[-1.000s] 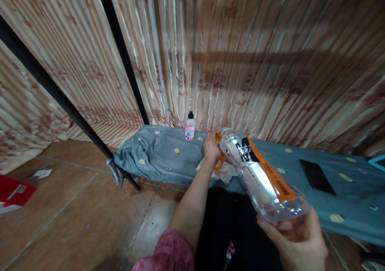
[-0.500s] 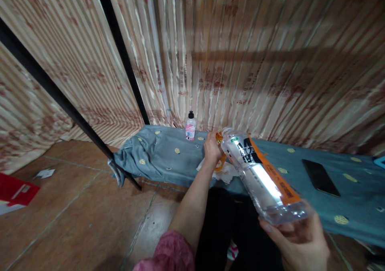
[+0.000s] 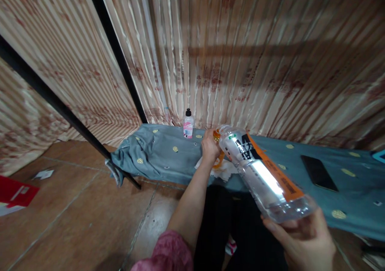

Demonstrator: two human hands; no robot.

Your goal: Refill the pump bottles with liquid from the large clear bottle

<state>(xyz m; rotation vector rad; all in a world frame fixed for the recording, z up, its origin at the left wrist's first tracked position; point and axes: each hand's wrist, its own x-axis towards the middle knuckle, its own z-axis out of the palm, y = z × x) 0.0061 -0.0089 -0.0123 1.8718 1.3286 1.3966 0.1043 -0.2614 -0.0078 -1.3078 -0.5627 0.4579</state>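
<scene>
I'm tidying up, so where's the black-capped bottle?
Near the middle of the head view, the black-capped bottle stands on the patterned cloth by the curtain, beyond and left of the left hand.

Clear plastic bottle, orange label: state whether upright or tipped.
Tipped: the orange-labelled clear bottle slants, base in the right hand, mouth near the left hand.

Orange, black and silver blaze across the clear bottle [image 3: 261, 174]; yellow motifs [image 3: 175, 149] dot the grey-blue bench [image 3: 159, 155]; pink brightens the small bottle [image 3: 188, 130], back edge!
</scene>
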